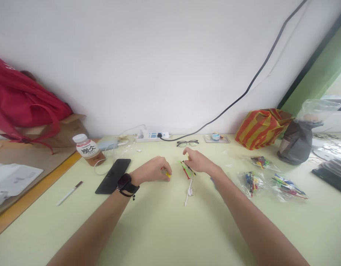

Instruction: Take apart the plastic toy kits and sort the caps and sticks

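My left hand (pixel 156 169), with a black watch on the wrist, is closed around a small yellow plastic piece (pixel 168 174); a bit of red also shows between the fingers. To the right, my right hand (pixel 197 161) hangs over thin plastic sticks, its fingers bent and drawn together. A pale bit seems to be at its fingertips, too small to name. Under and beside that hand lie a red stick (pixel 185 172), a green stick (pixel 188 167) and a dark one. Nearer me is a white plastic stick (pixel 188 194) with a round part at its middle.
Clear bags of coloured plastic parts (pixel 252 183) lie at right. Glasses (pixel 188 143), a power strip (pixel 152 137) and a small tray (pixel 217 139) stand along the wall. A black phone (pixel 113 176), a bottle (pixel 88 149) and a pen (pixel 70 193) are at left; a striped bag (pixel 260 127) is at back right.
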Action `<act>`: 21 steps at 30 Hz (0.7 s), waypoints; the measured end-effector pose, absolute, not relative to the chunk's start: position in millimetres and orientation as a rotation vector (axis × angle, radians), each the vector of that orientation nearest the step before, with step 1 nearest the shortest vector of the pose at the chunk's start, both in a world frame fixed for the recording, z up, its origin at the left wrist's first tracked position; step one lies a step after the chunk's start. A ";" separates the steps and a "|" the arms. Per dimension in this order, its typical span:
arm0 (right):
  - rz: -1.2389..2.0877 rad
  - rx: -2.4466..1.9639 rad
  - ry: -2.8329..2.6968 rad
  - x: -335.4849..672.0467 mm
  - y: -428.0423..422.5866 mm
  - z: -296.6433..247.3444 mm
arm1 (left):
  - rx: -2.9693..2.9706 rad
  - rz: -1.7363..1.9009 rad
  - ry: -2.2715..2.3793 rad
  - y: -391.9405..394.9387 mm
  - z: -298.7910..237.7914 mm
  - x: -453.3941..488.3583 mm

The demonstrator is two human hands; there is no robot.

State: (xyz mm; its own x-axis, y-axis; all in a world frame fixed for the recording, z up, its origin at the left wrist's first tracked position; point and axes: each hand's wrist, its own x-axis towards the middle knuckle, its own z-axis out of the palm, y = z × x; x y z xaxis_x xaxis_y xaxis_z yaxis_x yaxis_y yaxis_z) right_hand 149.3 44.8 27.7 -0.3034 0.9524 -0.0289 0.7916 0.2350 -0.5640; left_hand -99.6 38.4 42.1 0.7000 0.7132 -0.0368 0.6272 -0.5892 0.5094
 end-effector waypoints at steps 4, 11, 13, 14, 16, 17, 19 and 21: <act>0.594 -1.688 -2.197 148.5 42.9 31.6 | 2.468 0.327 1.002 43.5 44.4 -107.9; 0.850 -1.355 -2.507 160.5 29.4 55.6 | 2.389 0.155 1.165 51.6 55.5 -136.3; 1.076 -1.199 -2.630 160.3 24.9 59.4 | 2.373 0.137 1.187 54.1 53.5 -140.9; 1.150 -1.183 -2.661 158.7 23.1 60.2 | 2.372 0.143 1.185 55.3 52.1 -142.2; 1.195 -1.247 -2.679 153.5 20.3 59.9 | 2.372 0.168 1.165 57.0 49.5 -143.7; 1.199 -1.278 -2.686 150.4 19.3 59.2 | 2.372 0.180 1.158 57.6 48.2 -143.9; 1.209 -1.299 -2.713 144.3 17.9 57.6 | 2.371 0.204 1.171 57.7 45.8 -142.8; 1.216 -1.297 -2.748 139.8 16.8 56.4 | 2.373 0.234 1.202 56.1 43.2 -138.6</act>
State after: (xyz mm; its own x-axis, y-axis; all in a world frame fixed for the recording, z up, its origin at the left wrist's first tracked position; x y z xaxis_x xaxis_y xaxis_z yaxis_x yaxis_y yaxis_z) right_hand 139.8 16.8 56.4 -0.6788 0.6136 -0.4034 0.7112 0.4126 -0.5691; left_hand -138.6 56.1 43.2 0.6022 0.7963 -0.0571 0.7169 -0.5080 0.4775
